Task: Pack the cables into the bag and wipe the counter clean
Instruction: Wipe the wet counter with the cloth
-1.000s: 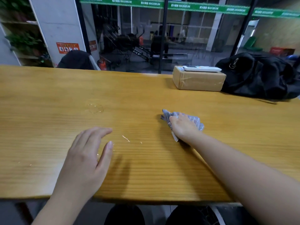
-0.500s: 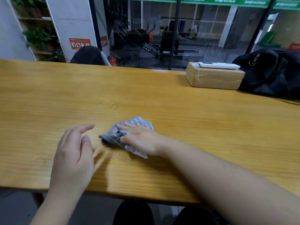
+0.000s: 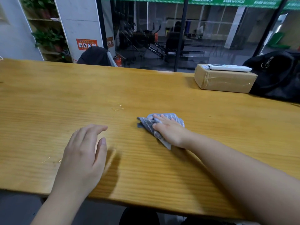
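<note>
My right hand [image 3: 170, 130] presses flat on a crumpled grey striped cloth [image 3: 147, 123] in the middle of the wooden counter [image 3: 211, 127]. A small puddle of water [image 3: 116, 108] glints just beyond and left of the cloth. Thin wet streaks [image 3: 48, 159] show near the front left. My left hand [image 3: 84, 156] rests palm down near the counter's front edge, fingers apart, holding nothing. A black bag [image 3: 279, 77] lies at the far right of the counter. No cables are in sight.
A cardboard box [image 3: 224, 80] stands at the back right beside the bag, with a white remote control [image 3: 230, 67] on top. Behind the counter are a glass wall, a dark chair back [image 3: 94, 56] and shelves with plants.
My right hand slid the cloth left toward my left hand, then back right to the middle. The left hand stayed near the front edge.
</note>
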`<action>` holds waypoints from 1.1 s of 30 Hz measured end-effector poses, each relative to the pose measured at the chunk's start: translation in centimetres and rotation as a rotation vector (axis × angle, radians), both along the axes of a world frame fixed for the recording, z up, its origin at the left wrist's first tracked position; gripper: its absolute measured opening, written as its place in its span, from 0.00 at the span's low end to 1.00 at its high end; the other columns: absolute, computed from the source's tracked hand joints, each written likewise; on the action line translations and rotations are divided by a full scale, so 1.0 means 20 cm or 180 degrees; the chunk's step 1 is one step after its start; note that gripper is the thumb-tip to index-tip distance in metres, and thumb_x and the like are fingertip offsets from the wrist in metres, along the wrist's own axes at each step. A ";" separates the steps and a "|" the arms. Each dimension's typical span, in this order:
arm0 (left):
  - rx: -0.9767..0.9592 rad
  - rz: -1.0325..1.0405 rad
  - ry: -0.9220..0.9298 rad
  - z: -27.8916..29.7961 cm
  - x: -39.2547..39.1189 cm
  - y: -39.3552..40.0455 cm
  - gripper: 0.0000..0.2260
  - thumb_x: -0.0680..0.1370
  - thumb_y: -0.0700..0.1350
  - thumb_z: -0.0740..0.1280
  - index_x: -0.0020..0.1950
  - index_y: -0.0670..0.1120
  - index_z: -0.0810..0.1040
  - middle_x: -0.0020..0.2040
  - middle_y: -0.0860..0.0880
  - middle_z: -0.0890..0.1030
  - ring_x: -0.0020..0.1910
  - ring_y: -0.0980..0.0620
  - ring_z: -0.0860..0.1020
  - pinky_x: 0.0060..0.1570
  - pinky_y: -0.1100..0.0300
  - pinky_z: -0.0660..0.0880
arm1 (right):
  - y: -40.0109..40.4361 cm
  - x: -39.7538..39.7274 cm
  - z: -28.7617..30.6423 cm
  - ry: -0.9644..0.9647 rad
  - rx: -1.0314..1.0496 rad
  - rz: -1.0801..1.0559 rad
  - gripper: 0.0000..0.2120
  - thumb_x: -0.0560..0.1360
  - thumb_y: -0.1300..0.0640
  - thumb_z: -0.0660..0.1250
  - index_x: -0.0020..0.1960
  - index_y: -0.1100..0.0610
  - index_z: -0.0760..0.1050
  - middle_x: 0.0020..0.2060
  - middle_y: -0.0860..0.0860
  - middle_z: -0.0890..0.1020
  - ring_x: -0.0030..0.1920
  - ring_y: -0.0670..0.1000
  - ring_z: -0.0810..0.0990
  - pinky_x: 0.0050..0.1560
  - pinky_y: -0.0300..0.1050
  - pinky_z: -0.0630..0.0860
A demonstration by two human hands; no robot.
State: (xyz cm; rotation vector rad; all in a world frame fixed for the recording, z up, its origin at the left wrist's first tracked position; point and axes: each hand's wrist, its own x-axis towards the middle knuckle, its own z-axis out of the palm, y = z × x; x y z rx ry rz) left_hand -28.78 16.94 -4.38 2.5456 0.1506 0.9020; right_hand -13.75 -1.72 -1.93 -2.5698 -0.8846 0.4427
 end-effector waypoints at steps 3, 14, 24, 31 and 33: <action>-0.0004 -0.0076 0.0063 0.00 0.02 0.02 0.20 0.77 0.51 0.52 0.61 0.44 0.75 0.55 0.55 0.73 0.58 0.55 0.68 0.59 0.70 0.56 | 0.12 0.12 0.00 -0.0112 -0.0221 -0.0240 0.15 0.81 0.57 0.46 0.40 0.51 0.66 0.78 0.53 0.50 0.78 0.54 0.45 0.75 0.52 0.43; -0.0068 -0.0070 -0.0168 0.02 0.08 0.20 0.16 0.75 0.49 0.57 0.57 0.45 0.77 0.56 0.55 0.73 0.59 0.54 0.70 0.63 0.78 0.53 | 0.51 0.44 0.02 -0.0418 -0.0486 -0.0662 0.20 0.80 0.63 0.51 0.71 0.63 0.62 0.77 0.57 0.51 0.77 0.58 0.46 0.75 0.58 0.46; -0.0402 0.0217 -0.0220 -0.02 0.12 0.22 0.16 0.74 0.48 0.55 0.58 0.50 0.75 0.49 0.64 0.69 0.54 0.63 0.67 0.55 0.77 0.58 | 0.95 0.53 -0.01 -0.0263 -0.0364 0.0450 0.22 0.79 0.52 0.52 0.72 0.53 0.64 0.77 0.51 0.55 0.77 0.55 0.49 0.74 0.54 0.46; -0.0567 0.0338 -0.0313 -0.02 0.12 0.21 0.17 0.74 0.49 0.55 0.58 0.49 0.75 0.51 0.62 0.70 0.53 0.60 0.68 0.50 0.67 0.62 | 0.80 0.30 0.01 -0.0479 -0.0430 0.1644 0.17 0.82 0.58 0.54 0.69 0.57 0.69 0.78 0.53 0.50 0.78 0.55 0.46 0.75 0.57 0.47; -0.0531 0.0341 -0.0348 -0.01 0.11 0.20 0.16 0.74 0.48 0.55 0.57 0.48 0.76 0.51 0.60 0.70 0.52 0.58 0.70 0.50 0.67 0.62 | 0.69 0.19 0.01 -0.0443 -0.0326 0.1848 0.21 0.82 0.57 0.53 0.75 0.53 0.60 0.78 0.50 0.50 0.78 0.50 0.45 0.76 0.51 0.42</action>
